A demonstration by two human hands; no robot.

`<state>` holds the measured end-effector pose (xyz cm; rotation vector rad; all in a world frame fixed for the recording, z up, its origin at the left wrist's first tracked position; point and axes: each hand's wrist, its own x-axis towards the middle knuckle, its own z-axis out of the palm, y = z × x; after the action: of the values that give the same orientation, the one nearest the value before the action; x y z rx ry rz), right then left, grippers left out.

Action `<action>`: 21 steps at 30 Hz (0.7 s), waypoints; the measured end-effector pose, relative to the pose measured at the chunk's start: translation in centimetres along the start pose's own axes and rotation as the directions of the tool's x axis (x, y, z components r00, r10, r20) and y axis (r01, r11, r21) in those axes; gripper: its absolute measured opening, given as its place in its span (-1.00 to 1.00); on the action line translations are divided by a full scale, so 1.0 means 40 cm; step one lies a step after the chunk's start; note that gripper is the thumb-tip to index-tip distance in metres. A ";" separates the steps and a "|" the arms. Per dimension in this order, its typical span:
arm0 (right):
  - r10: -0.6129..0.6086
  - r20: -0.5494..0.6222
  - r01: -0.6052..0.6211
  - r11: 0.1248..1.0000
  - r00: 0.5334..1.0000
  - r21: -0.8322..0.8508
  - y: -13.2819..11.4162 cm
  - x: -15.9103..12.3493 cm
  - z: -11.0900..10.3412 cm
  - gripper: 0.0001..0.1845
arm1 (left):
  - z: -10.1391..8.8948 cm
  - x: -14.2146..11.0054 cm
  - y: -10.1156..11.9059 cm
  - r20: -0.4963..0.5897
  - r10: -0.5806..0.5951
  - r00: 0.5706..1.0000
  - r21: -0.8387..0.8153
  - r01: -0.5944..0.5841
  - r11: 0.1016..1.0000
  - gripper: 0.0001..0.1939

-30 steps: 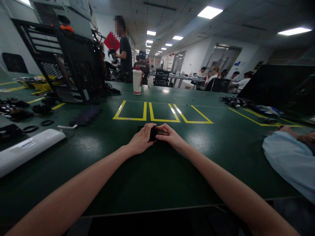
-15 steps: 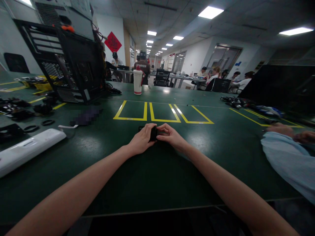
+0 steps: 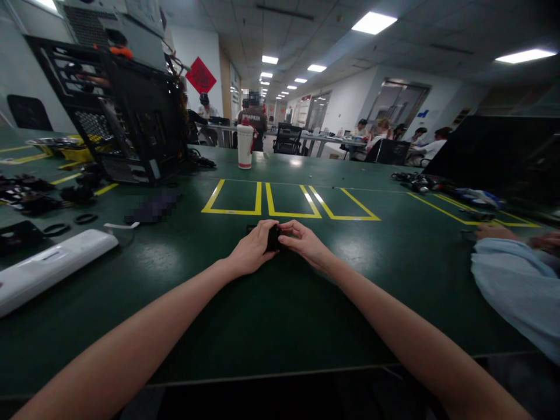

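A small black boxy part (image 3: 273,238) is held low over the green table (image 3: 280,315), in front of the yellow tape outlines. Its exact kind cannot be made out. My left hand (image 3: 252,247) is closed around its left side, covering much of it. Fingers and thumb of my right hand (image 3: 303,243) pinch at its right edge, where any smaller piece between them is hidden. Both forearms reach in from the bottom corners.
At left stand a black computer case (image 3: 131,116), a white elongated device (image 3: 52,265) and black parts (image 3: 28,195). A white tumbler (image 3: 245,146) stands beyond the yellow tape (image 3: 236,212). A co-worker's blue sleeve (image 3: 511,280) is at right, near cables (image 3: 420,182).
My hands and the black part stay almost in place, with only a slight shift of my right fingers. The co-worker's sleeve at right has moved a little to the right.
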<state>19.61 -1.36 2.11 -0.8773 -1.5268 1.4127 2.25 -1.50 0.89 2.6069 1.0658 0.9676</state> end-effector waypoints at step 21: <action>-0.021 -0.006 0.021 1.000 1.000 -0.017 0.006 -0.008 -0.002 -0.56 | 0.003 0.001 -0.003 -0.001 -0.007 1.000 0.000 0.007 1.000 -0.38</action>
<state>19.80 -1.60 1.82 -0.8727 -1.5411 1.3831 2.28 -1.36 0.75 2.6007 1.0746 0.9681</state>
